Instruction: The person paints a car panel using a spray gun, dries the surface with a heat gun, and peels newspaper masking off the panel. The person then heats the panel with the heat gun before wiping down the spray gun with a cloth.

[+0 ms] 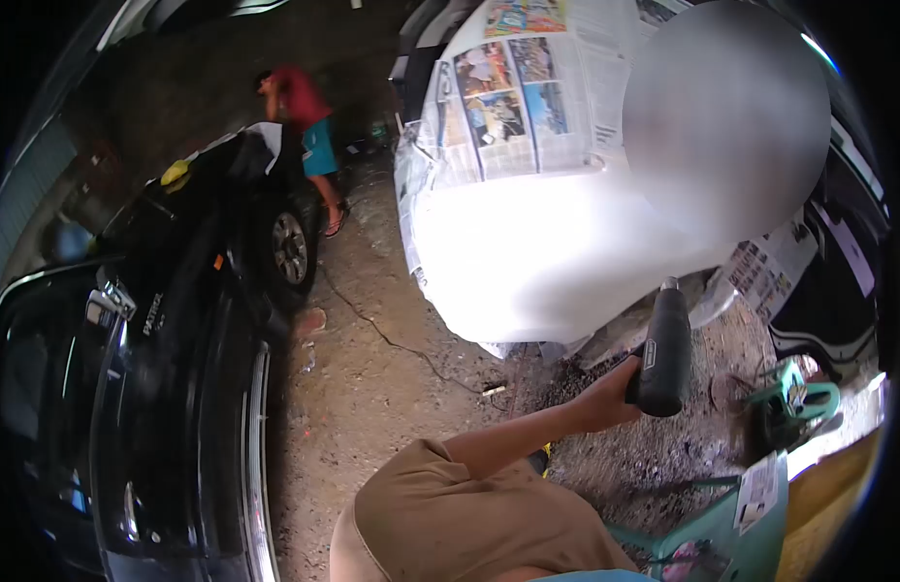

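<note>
My left hand [610,396] is wrapped round the handle of a black heat gun [660,364], whose metal nozzle points up and away from me. Just beyond the nozzle is a bright white panel [528,257], with printed newspaper [513,112] covering its upper part. The gap between nozzle and panel is hard to judge. My right hand does not show. A large round blur hides the area at the upper right.
A black vehicle [169,388] stands on the left, with a person in a red shirt [300,97] beside its front. A cable [401,346] crosses the rough ground. At the lower right are green plastic chairs [683,533].
</note>
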Tool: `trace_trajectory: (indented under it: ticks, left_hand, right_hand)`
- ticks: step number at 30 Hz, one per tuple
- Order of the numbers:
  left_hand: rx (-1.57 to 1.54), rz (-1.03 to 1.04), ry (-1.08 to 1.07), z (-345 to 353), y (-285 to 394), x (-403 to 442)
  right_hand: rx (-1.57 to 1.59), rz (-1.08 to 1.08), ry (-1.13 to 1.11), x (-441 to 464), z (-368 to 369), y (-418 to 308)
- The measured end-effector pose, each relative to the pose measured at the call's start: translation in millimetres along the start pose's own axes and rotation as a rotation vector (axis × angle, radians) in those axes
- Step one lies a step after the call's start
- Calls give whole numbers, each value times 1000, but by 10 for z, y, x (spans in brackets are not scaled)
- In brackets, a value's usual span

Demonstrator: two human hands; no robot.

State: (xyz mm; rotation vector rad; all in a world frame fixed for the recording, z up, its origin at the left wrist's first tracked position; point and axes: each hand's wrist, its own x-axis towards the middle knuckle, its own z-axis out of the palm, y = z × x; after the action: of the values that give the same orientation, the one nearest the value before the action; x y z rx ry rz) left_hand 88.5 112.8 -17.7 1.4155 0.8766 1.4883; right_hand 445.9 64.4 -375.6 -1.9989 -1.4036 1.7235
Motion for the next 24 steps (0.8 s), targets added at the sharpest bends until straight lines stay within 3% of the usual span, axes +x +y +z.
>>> trace_trajectory:
  ticks: [3, 4, 7, 10, 14, 17, 24]
  left_hand:
    - [-16, -203, -19, 65, 58, -173]
    - [-22, -85, 37, 100, 92, -245]
    - [604, 334, 455, 83, 204, -386]
    - [4, 69, 661, 51, 166, -438]
    - [-132, 128, 822, 3, 185, -177]
    - [-82, 200, 587, 3, 247, 150]
    - [-40, 112, 313, 411, -219, 1273]
  right_hand:
    - [1, -12, 27, -168, 91, 181]
    - [8, -10, 39, -245, 122, 278]
    - [28, 8, 80, -508, 194, 573]
    - [54, 41, 125, -729, 257, 857]
    - [108, 102, 200, -1011, 413, 1244]
    - [153, 151, 250, -1183, 538, 1481]
    - [244, 227, 334, -1309, 686, 1696]
